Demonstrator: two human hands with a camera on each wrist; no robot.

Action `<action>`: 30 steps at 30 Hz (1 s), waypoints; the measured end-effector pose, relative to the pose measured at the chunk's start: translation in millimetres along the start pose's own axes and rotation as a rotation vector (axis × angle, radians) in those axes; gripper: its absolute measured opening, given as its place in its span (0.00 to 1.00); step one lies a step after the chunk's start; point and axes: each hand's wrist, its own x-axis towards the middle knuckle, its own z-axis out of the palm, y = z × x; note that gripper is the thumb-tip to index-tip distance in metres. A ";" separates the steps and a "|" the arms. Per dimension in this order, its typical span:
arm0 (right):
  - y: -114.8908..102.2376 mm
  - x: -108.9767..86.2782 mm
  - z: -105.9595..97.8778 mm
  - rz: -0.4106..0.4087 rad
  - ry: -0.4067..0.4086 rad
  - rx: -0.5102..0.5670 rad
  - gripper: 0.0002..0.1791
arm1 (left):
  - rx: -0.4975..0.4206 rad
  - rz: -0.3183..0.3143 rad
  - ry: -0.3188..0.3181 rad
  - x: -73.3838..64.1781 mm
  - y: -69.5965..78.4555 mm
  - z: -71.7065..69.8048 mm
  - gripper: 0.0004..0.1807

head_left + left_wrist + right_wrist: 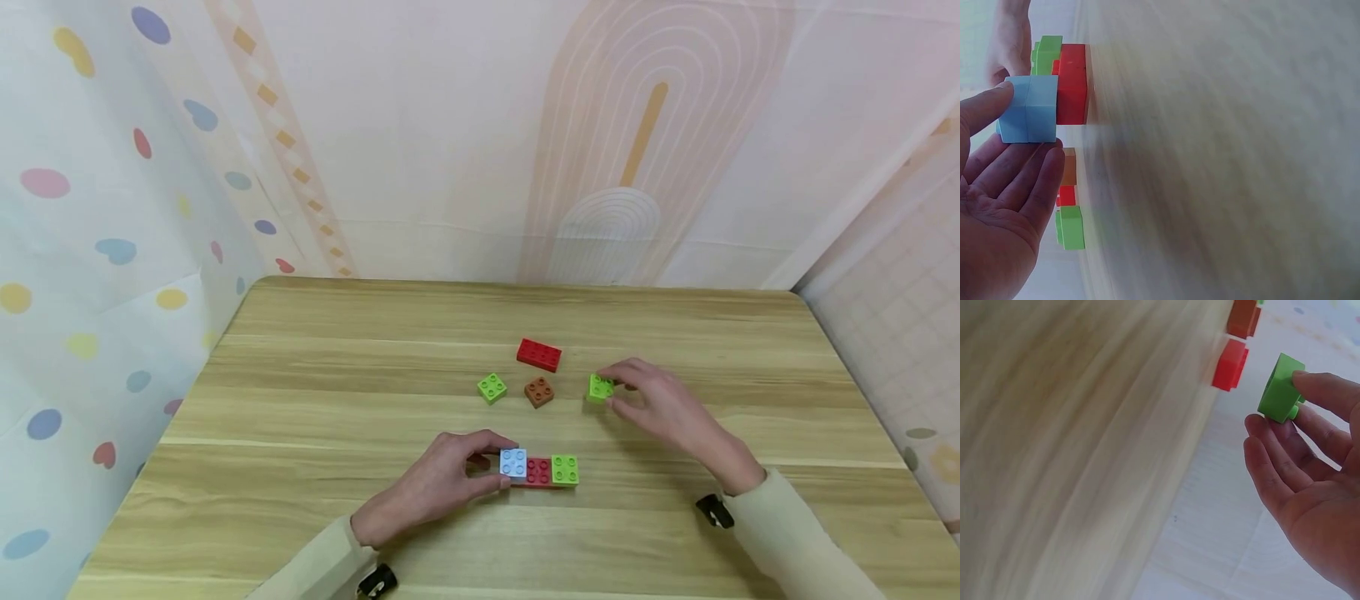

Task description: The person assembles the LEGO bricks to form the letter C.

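Near the table's front, my left hand (441, 475) pinches a light blue 2x2 brick (513, 462) between thumb and fingers. A seam across the blue side (1029, 109) looks like two blue bricks stacked. It sits on the left end of a long red brick (537, 472), whose right end carries a lime green 2x2 brick (566, 469). Farther back on the right, my right hand (667, 408) pinches another green 2x2 brick (1282, 389), held tilted and clear of the table in the right wrist view. The remaining right fingers extend below that brick.
Behind the red build lie a loose green brick (492, 387), a brown 2x2 brick (539, 392) and a red brick (539, 354). The wooden table (337, 358) meets a patterned cloth (435, 142) at its back edge. Black straps (715, 511) show by both sleeves.
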 end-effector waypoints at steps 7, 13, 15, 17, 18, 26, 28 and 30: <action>-10.5 -5.2 2.6 -0.037 0.046 0.017 0.20 | 0.009 0.001 0.006 -0.4 -0.1 0.1 0.20; -19.3 -7.7 5.5 -0.072 0.058 0.038 0.21 | 0.002 -0.011 0.002 -0.1 0.2 0.0 0.20; -21.9 -8.1 6.2 -0.079 0.056 0.049 0.20 | 0.000 -0.013 0.001 0.0 0.2 0.0 0.20; -24.6 -8.4 6.6 -0.089 0.057 0.056 0.20 | -0.002 -0.013 0.000 0.0 0.1 0.0 0.20; -26.1 -8.5 6.8 -0.093 0.059 0.056 0.20 | -0.002 -0.013 0.001 0.0 0.2 0.0 0.20; -36.6 -10.0 9.2 -0.147 0.088 0.049 0.20 | -0.005 -0.011 0.003 -0.3 1.2 -0.2 0.21; -38.7 -10.0 10.9 -0.171 0.099 0.045 0.20 | -0.004 -0.010 0.004 -0.4 1.1 -0.3 0.21; -41.1 -10.0 12.6 -0.191 0.106 0.046 0.20 | -0.002 -0.008 0.006 -0.5 1.0 -0.4 0.21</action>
